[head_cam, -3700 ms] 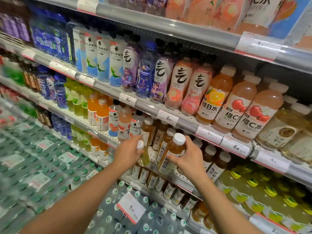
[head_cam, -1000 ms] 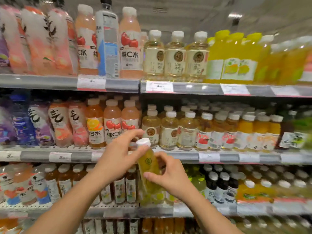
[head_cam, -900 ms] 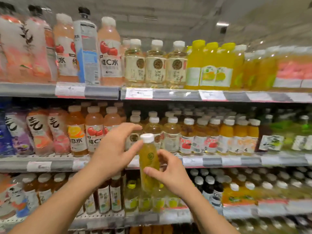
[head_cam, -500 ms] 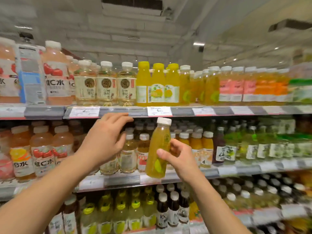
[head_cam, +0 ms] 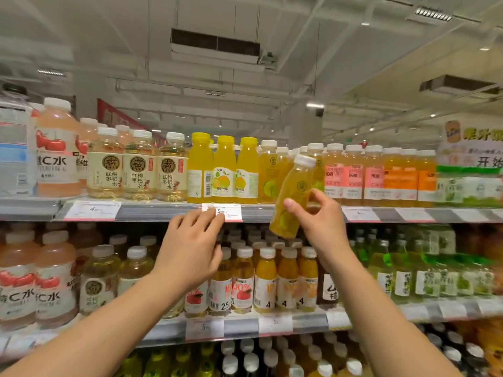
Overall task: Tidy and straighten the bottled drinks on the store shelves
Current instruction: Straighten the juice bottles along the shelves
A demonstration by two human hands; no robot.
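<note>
My right hand (head_cam: 317, 221) grips a small yellow-green juice bottle (head_cam: 292, 197) with a white cap. The bottle tilts to the right in front of the top shelf rail (head_cam: 168, 212), close to a row of matching white-capped bottles (head_cam: 268, 172). My left hand (head_cam: 190, 248) is empty with its fingers spread. Its fingertips are at the white price tag (head_cam: 226, 212) on that rail. Yellow-capped juice bottles (head_cam: 224, 170) stand just left of the matching row.
Pale tea bottles (head_cam: 138, 165) and pink drinks (head_cam: 55, 151) fill the top shelf's left side, orange and pink-labelled bottles (head_cam: 375, 175) its right. The shelf below carries white-capped juices (head_cam: 266, 278) and green bottles (head_cam: 430, 270). The ceiling shows above.
My right hand has lifted the yellow-green bottle from the middle shelves up and right to the top shelf. My left hand let go of it and rose to the rail. The view tilted upward.
</note>
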